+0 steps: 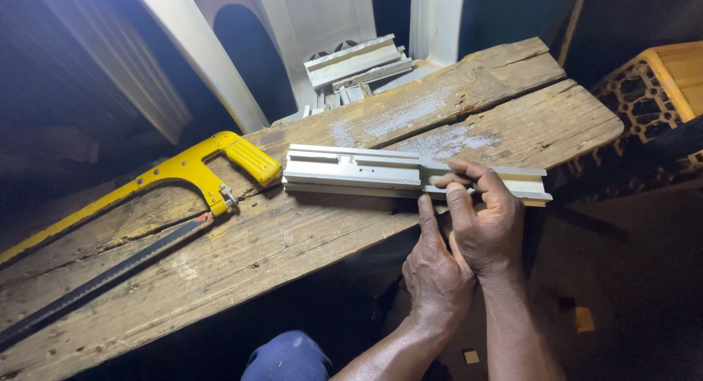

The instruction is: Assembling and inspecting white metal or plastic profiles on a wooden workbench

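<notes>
Rough wooden planks made the counter (220,256), dusted with pale filings. On it lay a long grey metal rail (351,170), near the front edge. The right hand (487,223) pinched the rail's right part, its fingers (460,201) clamped on it. The left hand (437,275) sat just below, one finger touching the rail's edge. A yellow hacksaw (187,179) lay to the left, apart from the rail.

Your grey aluminium channel profile (351,168) lies flat on the wooden plank, long axis running nine to three o'clock, right end overhanging the edge.
</notes>
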